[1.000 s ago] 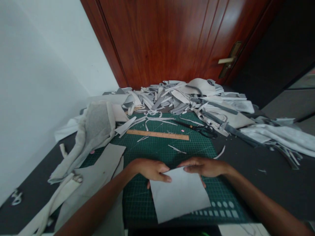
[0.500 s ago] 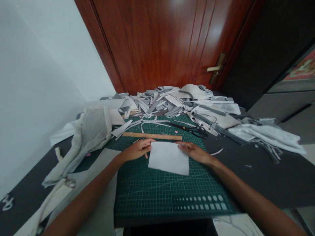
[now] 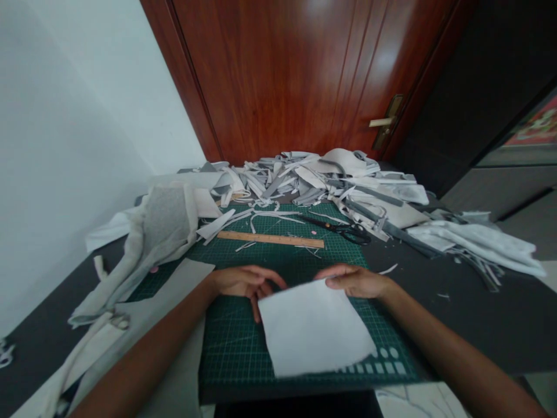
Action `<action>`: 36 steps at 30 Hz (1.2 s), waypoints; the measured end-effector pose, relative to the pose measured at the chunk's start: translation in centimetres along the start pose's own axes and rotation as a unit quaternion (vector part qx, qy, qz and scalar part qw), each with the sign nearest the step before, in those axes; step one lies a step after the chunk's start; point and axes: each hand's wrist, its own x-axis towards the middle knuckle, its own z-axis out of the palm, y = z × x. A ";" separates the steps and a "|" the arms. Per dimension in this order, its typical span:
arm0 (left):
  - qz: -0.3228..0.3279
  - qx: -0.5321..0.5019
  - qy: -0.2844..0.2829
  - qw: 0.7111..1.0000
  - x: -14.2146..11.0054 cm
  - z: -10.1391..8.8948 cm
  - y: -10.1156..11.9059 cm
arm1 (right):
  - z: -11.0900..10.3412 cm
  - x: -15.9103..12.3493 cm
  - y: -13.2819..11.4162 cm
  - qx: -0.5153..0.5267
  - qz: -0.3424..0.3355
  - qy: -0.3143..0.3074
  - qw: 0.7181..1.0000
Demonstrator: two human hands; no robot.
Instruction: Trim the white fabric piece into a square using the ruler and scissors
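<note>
A pale grey square of fabric [image 3: 313,328] lies on the green cutting mat [image 3: 243,348] in front of me. My right hand [image 3: 354,280] pinches its far right corner, thumb and fingers closed on the edge. My left hand [image 3: 243,281] rests at the far left corner, fingers curled, touching the edge of the fabric. Whether it grips the cloth I cannot make out. A wooden ruler [image 3: 270,238] and black scissors [image 3: 343,230] lie further back on the mat.
A heap of grey and white fabric strips [image 3: 313,180] fills the back of the dark table in front of a wooden door [image 3: 296,75]. Larger cloth pieces [image 3: 161,226] drape at the left. More white fabric [image 3: 478,241] lies at the right.
The fabric square was up near the ruler half a second ago; both hands have drawn it back towards me and it lies spread larger on the mat.
</note>
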 end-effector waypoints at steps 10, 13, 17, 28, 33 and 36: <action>-0.033 0.005 0.110 0.993 0.1 1.1 -2.2 | 2.9 2.5 1.2 -0.057 -0.070 0.085 0.992; -0.036 -0.008 0.157 0.987 0.7 1.3 -2.3 | 3.0 2.5 1.0 0.040 -0.072 0.101 0.991; -0.026 0.000 0.180 0.983 1.3 1.3 -2.1 | 2.4 1.7 -0.1 0.153 -0.114 0.144 0.971; 0.125 0.312 0.177 0.925 1.1 2.2 0.1 | 2.9 2.0 0.1 0.158 -0.117 0.096 0.976; 0.136 0.350 0.312 0.872 1.5 2.0 -0.6 | 3.3 1.6 0.8 0.127 0.010 0.081 0.989; 0.138 0.343 0.358 0.857 1.8 1.9 -0.7 | 2.4 1.4 1.0 0.117 0.023 0.092 0.989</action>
